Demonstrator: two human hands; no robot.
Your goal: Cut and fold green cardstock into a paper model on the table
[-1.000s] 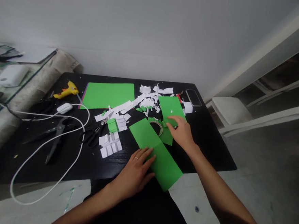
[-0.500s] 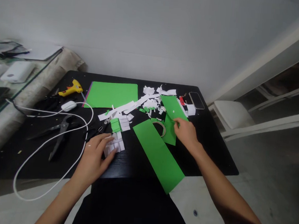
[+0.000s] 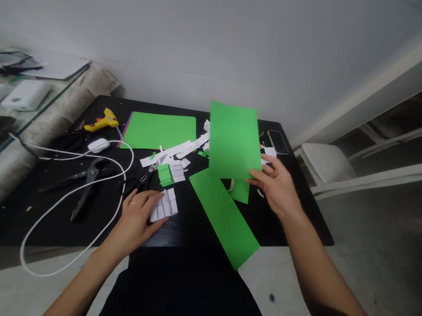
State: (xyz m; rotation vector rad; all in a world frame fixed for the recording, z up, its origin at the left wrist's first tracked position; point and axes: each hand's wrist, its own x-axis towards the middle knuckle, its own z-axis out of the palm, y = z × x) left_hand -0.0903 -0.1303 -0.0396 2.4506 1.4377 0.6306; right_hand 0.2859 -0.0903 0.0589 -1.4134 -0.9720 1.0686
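My right hand (image 3: 277,186) pinches a green paper sheet (image 3: 236,140) by its lower right corner and holds it up above the table. My left hand (image 3: 140,214) has its fingers and thumb around a block of folded white paper pieces (image 3: 164,206) on the table, covering its left side. Behind that block sit folded green paper pieces (image 3: 165,175) and more folded white pieces (image 3: 177,171). A long green paper strip (image 3: 224,221) lies slantwise between my hands. The raised sheet partly hides a tape roll (image 3: 232,184) and another green piece (image 3: 240,192).
On the black table (image 3: 176,235) lie small scissors (image 3: 145,178), large shears (image 3: 88,188), a yellow glue gun (image 3: 103,120) and a looping white cable (image 3: 114,218). White paper scraps (image 3: 179,149), a green paper stack (image 3: 158,131) and a phone (image 3: 277,142) are farther back.
My right hand has lifted the green sheet off the scraps and swung it upright towards the left. My left hand has stayed at the white pieces, shifting only slightly.
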